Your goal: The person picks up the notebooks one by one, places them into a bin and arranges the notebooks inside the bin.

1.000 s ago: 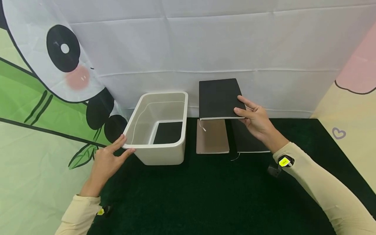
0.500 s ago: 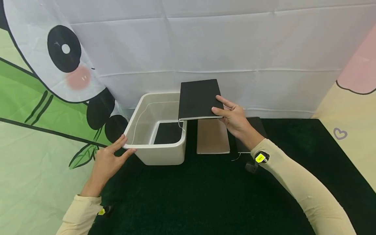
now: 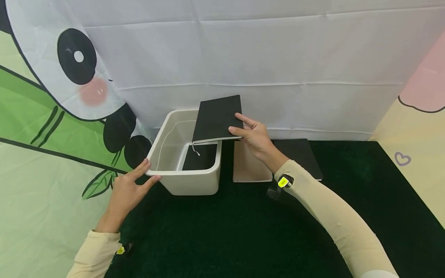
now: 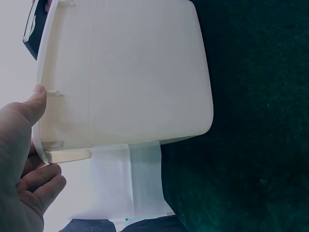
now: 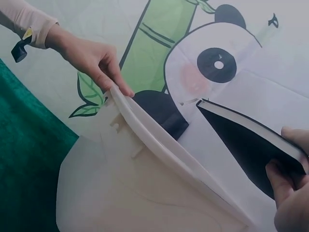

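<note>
A black notebook (image 3: 217,119) with a pale ribbon marker hangs tilted above the right part of a cream plastic bin (image 3: 187,183). My right hand (image 3: 257,139) pinches its right edge, thumb on one cover and fingers on the other, as the right wrist view (image 5: 289,179) also shows. My left hand (image 3: 128,193) grips the bin's near left corner by the rim, thumb and fingers on either side of it. Inside the bin a black notebook (image 3: 198,164) lies flat on the floor, partly hidden by the near wall and the held notebook.
Right of the bin, a brown notebook (image 3: 248,170) lies on the dark green cloth (image 3: 243,231), partly under my right hand. Beyond it lies another black notebook (image 3: 299,152), partly covered by my forearm. A white printed backdrop (image 3: 278,50) rises close behind the bin.
My right hand has carried the black notebook leftward, from above the brown notebook to over the bin, and it tilts more now. The left hand stays on the rim.
</note>
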A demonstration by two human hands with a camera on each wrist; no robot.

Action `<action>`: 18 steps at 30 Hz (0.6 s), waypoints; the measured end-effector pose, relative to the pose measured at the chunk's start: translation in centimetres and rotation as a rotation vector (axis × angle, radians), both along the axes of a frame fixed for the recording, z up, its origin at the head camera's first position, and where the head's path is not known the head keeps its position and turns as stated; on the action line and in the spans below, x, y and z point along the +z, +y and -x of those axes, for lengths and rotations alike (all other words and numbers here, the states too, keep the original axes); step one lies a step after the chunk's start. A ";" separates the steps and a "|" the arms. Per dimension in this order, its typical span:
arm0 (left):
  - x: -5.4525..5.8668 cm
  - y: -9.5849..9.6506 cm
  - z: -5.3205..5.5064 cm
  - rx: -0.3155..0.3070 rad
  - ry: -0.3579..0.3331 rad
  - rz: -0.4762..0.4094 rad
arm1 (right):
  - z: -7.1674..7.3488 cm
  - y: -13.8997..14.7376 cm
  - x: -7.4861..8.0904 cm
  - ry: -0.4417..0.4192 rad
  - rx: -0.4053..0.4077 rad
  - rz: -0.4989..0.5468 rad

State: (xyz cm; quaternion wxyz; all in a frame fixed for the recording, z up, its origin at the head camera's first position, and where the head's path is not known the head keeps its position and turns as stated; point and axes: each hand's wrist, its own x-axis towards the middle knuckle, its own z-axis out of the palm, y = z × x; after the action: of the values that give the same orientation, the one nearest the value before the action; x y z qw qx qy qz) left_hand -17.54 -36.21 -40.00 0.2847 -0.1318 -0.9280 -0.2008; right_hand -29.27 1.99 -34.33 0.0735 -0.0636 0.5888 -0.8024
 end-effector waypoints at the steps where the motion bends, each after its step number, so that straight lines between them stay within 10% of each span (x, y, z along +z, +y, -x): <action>1: 0.0 0.0 0.0 0.003 0.004 0.005 | 0.1 -0.4 0.0 -0.002 -0.003 -0.006; 18: -0.4 -0.3 0.3 0.009 -0.017 -0.021 | 1.3 -6.1 0.5 -0.002 0.003 -0.120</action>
State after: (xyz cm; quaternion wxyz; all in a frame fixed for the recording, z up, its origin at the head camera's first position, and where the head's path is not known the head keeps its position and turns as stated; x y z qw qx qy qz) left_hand -17.82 -36.48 -40.43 0.2792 -0.1231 -0.9288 -0.2105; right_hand -30.61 -4.13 -33.85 0.0788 -0.0592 0.6358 -0.7655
